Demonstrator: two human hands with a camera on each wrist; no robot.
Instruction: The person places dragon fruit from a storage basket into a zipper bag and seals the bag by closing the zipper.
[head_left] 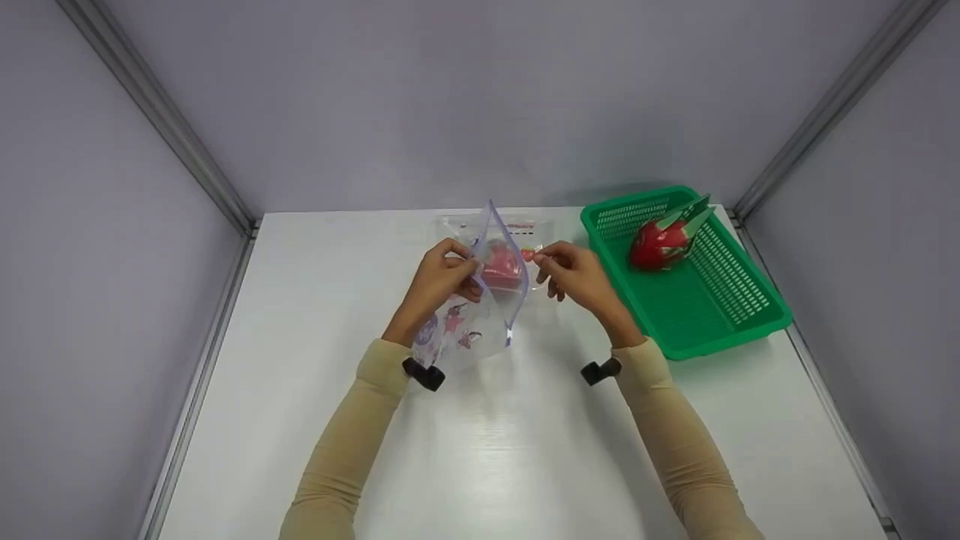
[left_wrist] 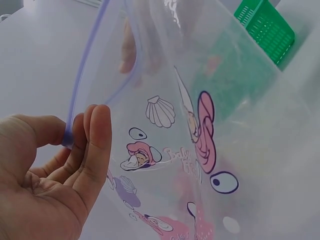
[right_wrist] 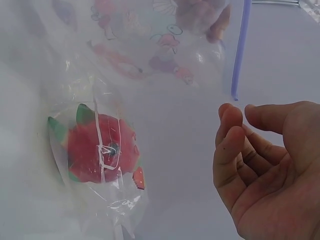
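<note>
A clear zip bag [head_left: 480,330] with purple edging and printed shells and cartoon figures stands with its mouth spread. My left hand [head_left: 442,277] pinches its purple edge [left_wrist: 82,75] between thumb and fingers. On the other side of the mouth is my right hand [head_left: 574,277], its thumb and index fingertips slightly apart, right by the purple edge [right_wrist: 241,50], nothing visible between them. Behind the bag in the head view lies a clear packet [head_left: 456,225] with a pinkish-red thing [head_left: 502,268] showing. The right wrist view shows a red, green-tipped thing [right_wrist: 120,137] under clear plastic.
At the right of the white table [head_left: 322,285] stands a green basket [head_left: 701,351] with perforated sides. It holds a red dragon fruit [head_left: 660,246] with green leaves. Grey walls with metal corner posts enclose the table at the back and both sides.
</note>
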